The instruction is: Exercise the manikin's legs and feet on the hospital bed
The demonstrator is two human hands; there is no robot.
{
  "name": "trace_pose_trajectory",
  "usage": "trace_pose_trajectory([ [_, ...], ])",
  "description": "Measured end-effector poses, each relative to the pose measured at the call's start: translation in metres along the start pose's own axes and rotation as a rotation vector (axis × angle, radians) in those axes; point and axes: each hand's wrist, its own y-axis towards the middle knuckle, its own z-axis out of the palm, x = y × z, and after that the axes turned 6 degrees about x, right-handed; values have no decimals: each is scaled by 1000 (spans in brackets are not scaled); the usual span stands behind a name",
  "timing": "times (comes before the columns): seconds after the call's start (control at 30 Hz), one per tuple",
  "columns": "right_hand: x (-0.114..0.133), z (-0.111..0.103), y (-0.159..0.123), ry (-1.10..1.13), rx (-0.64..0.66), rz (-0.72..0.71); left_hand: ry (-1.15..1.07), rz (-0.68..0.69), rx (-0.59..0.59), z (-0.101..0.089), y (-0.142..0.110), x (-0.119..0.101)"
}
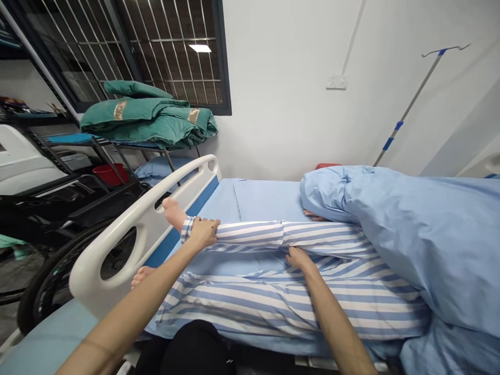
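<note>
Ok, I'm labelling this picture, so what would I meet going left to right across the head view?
Red container, nearer bare foot, farther bare foot, left hand, right hand, wall socket, IV pole.

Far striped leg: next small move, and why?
Perhaps slide the right hand well beneath the far striped leg for support: it sits at the leg's near edge, mid-length, while the left hand lies over the cuff by the bare foot.

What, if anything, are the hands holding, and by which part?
The left hand lies over the far striped trouser leg near its cuff; the right hand touches its near side, farther up. Whether either grips cannot be told.
</note>
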Motion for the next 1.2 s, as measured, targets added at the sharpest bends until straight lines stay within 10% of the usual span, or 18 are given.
trace_pose_trajectory([
  [0.23, 1, 1, 3, 10, -27, 8, 29, 1, -17, 6, -2, -1],
  [0.43, 3, -8, 5, 82, -346, -7, -31, -77, -17, 9, -1, -11],
  [0.87, -7, -26, 5, 344, -1028, -40, -318, -117, -84, 36, 6, -100],
  [1.2, -11, -27, 6, 377, -1106, -61, -504, -170, -118, 51, 19, -152],
])
